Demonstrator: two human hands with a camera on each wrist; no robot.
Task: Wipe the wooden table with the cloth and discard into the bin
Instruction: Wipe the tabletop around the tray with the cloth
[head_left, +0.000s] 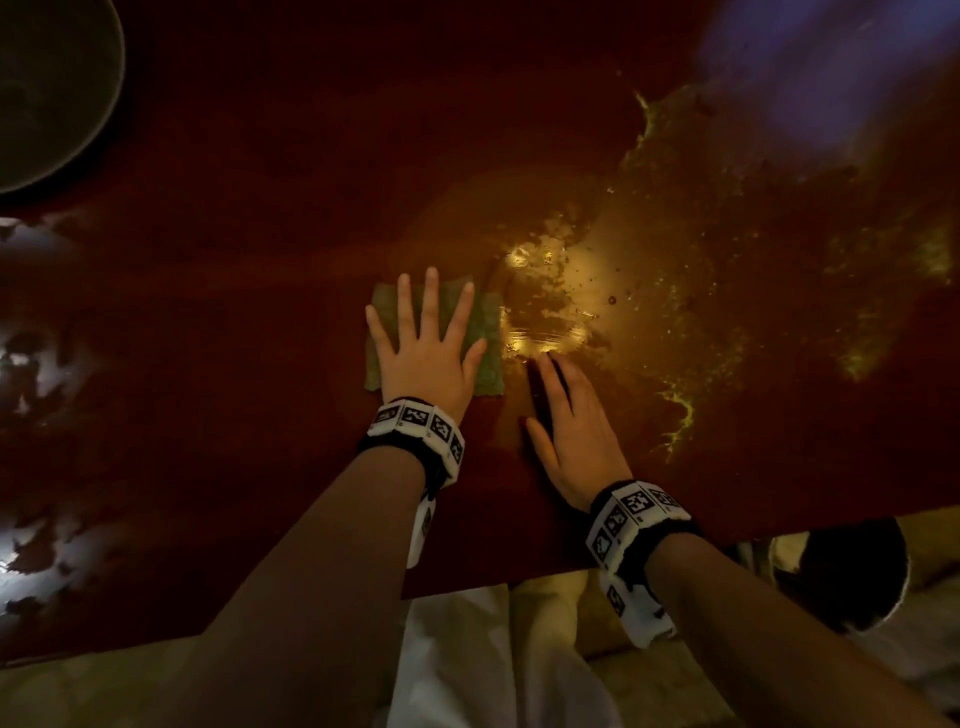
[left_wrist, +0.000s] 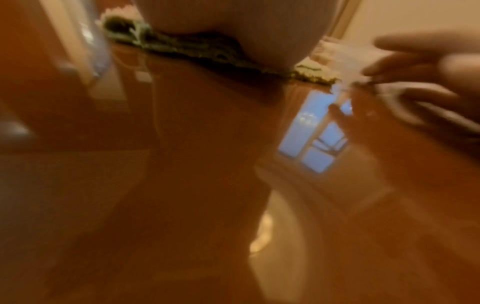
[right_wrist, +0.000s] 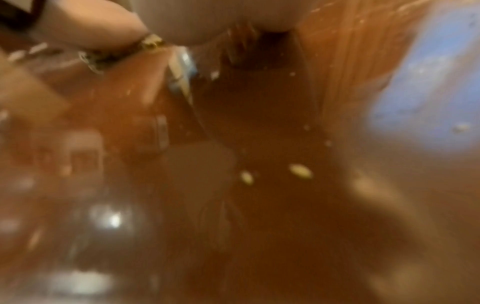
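A green cloth (head_left: 490, 338) lies flat on the dark red wooden table (head_left: 234, 312). My left hand (head_left: 426, 343) presses on it with fingers straight and spread. In the left wrist view the cloth (left_wrist: 197, 53) shows as a crumpled green strip under the palm. My right hand (head_left: 566, 415) rests edge-on on the bare table just right of the cloth, fingers straight and holding nothing. Its fingertips reach a wet shiny patch (head_left: 561, 306). Pale crumbs (right_wrist: 301, 171) lie on the wood in the blurred right wrist view.
Yellowish residue (head_left: 675, 410) streaks the table to the right of the wet patch. A round dark vessel (head_left: 52, 93) stands at the far left. Beyond the table's near edge (head_left: 519, 577), a dark round opening (head_left: 852, 571) sits low on the right.
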